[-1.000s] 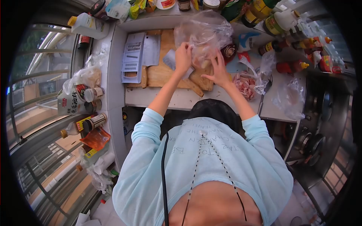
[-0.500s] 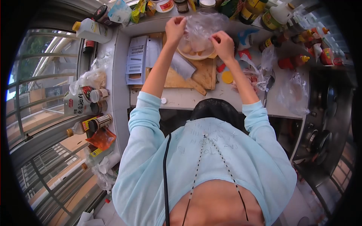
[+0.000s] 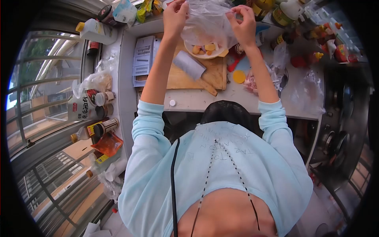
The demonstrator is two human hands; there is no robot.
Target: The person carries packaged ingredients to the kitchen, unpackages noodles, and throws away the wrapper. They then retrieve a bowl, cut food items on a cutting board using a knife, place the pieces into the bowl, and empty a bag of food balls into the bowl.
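A clear plastic bag (image 3: 209,21) is stretched between my two hands above a pale bowl of cut yellow and reddish food pieces (image 3: 206,49). My left hand (image 3: 176,17) pinches the bag on its left side. On the other side, my right hand (image 3: 243,25) grips it between thumb and fingers. Beneath the bag the far part of the bowl (image 3: 197,55) shows only hazily. Nearer to me, a cleaver (image 3: 190,66) lies on a wooden cutting board (image 3: 179,81), its handle pointing toward the front right.
A white grater set (image 3: 143,61) stands left of the board. Raw meat in plastic (image 3: 251,83) and a yellow round lid (image 3: 239,76) lie to the right. Bottles and packets line the back and the left windowsill, including a white jug (image 3: 96,31). A stove (image 3: 335,144) is at far right.
Both hands have moved up and apart, spreading the bunched bag wider over the bowl. More of the food and the cleaver now shows.
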